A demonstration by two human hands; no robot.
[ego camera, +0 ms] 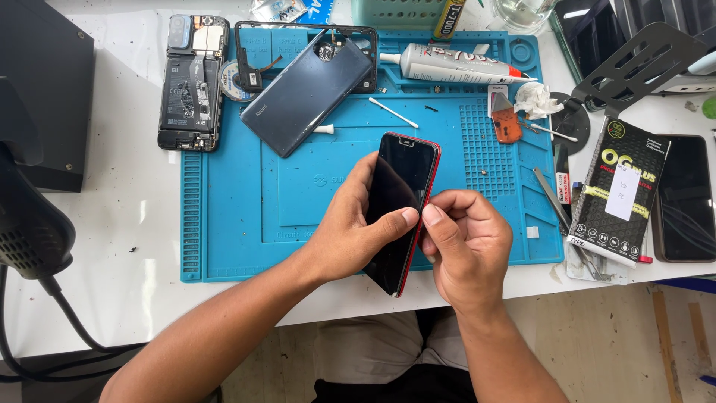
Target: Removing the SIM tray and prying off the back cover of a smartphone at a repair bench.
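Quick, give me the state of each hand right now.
Left hand: closed around the red-edged phone, thumb on its screen.
Right hand: pinching the phone's right edge.

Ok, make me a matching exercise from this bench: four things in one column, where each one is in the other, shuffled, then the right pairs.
Things:
1. red-edged phone
2. grey back cover
3. glue tube
4. opened phone

Places:
A. on the white table, left of the blue mat
B. held between both hands
C. along the mat's top edge
D. lying slanted on the mat's upper left

Pairs: 1-B, 2-D, 3-C, 4-A
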